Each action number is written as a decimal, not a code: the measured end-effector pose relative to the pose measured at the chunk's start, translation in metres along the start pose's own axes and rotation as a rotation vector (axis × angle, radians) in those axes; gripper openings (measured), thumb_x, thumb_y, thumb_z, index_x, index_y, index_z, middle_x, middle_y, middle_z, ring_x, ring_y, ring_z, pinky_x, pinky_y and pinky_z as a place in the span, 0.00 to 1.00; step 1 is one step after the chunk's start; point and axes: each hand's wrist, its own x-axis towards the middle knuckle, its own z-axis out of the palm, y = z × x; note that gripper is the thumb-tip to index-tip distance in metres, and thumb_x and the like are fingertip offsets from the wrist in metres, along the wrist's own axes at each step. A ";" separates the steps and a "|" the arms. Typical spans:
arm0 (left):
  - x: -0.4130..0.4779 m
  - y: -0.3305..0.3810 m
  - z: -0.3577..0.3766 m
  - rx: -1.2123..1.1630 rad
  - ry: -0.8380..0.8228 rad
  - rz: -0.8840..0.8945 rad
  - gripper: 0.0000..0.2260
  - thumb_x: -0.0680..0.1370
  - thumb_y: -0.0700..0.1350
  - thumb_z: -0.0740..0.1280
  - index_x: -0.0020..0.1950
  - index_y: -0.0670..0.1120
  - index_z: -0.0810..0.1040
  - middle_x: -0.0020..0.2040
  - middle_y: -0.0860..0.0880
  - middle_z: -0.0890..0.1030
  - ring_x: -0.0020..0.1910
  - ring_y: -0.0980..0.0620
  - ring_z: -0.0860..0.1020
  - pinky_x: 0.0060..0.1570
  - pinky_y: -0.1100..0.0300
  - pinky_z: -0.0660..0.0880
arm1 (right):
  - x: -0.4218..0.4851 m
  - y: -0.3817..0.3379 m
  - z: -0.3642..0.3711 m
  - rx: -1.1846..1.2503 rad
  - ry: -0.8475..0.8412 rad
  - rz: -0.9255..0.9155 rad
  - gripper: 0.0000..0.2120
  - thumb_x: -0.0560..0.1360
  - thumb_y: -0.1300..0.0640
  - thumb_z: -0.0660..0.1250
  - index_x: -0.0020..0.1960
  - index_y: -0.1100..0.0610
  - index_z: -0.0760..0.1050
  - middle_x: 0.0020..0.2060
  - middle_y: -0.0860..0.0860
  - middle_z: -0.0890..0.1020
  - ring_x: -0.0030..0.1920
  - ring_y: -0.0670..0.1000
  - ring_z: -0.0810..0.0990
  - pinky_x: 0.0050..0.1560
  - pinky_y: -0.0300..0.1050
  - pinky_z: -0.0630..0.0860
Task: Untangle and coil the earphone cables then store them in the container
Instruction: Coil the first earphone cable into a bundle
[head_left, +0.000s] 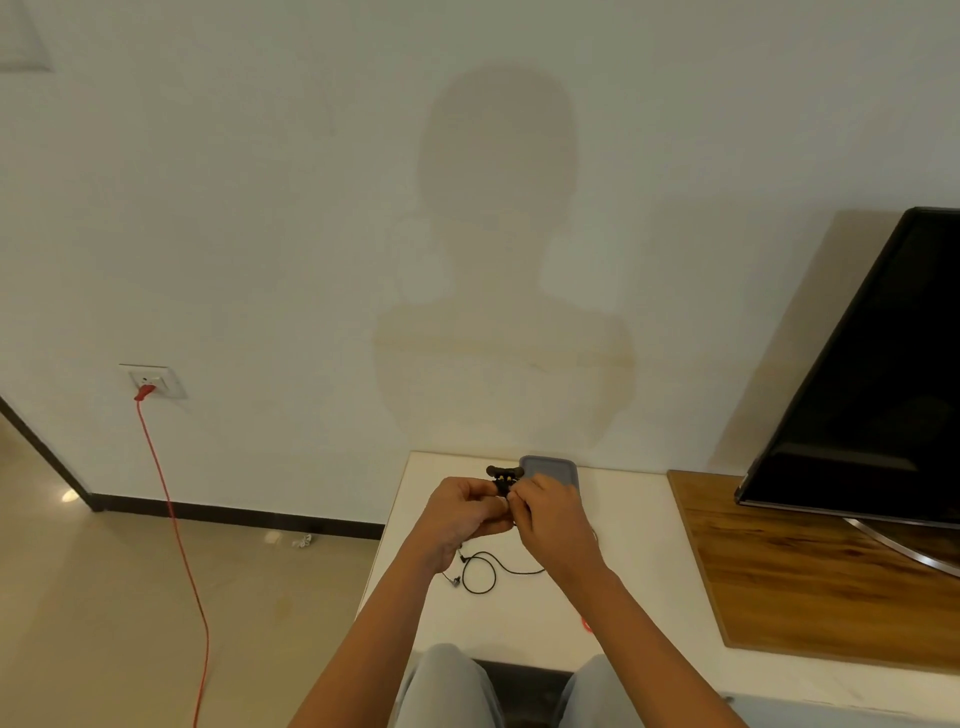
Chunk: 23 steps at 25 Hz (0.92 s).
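Just before the grey container (551, 469), the left hand (467, 512) and the right hand (553, 519) both pinch the black earphone cable (519, 573), and their curled fingers hide its tangled part.

A single wide-angle camera sits on my head, facing forward and down. The wall (260, 208) fills the upper view; the white table (623, 582) lies low in the middle. My left hand (462, 512) and right hand (550, 514) meet close below the lens, near enough to show the thin earphone cable (524, 573).
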 end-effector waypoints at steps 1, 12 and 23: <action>0.000 -0.001 -0.001 -0.003 0.000 -0.007 0.04 0.75 0.31 0.67 0.44 0.37 0.81 0.44 0.40 0.83 0.45 0.45 0.84 0.44 0.63 0.80 | -0.001 -0.001 -0.001 -0.014 -0.022 -0.007 0.13 0.74 0.56 0.56 0.35 0.55 0.75 0.29 0.49 0.75 0.30 0.51 0.75 0.31 0.45 0.69; -0.001 -0.006 -0.011 -0.181 0.057 -0.115 0.08 0.75 0.28 0.65 0.53 0.32 0.80 0.48 0.38 0.83 0.41 0.48 0.85 0.40 0.63 0.80 | -0.010 -0.009 0.005 0.034 -0.225 -0.039 0.17 0.75 0.60 0.54 0.57 0.60 0.77 0.44 0.57 0.77 0.46 0.56 0.75 0.46 0.49 0.68; 0.006 -0.022 0.006 -0.297 0.309 -0.120 0.08 0.74 0.40 0.72 0.46 0.34 0.82 0.41 0.40 0.85 0.40 0.49 0.85 0.36 0.65 0.78 | -0.004 -0.013 0.014 0.174 -0.301 0.135 0.13 0.77 0.66 0.57 0.55 0.60 0.78 0.45 0.51 0.66 0.46 0.57 0.71 0.42 0.48 0.69</action>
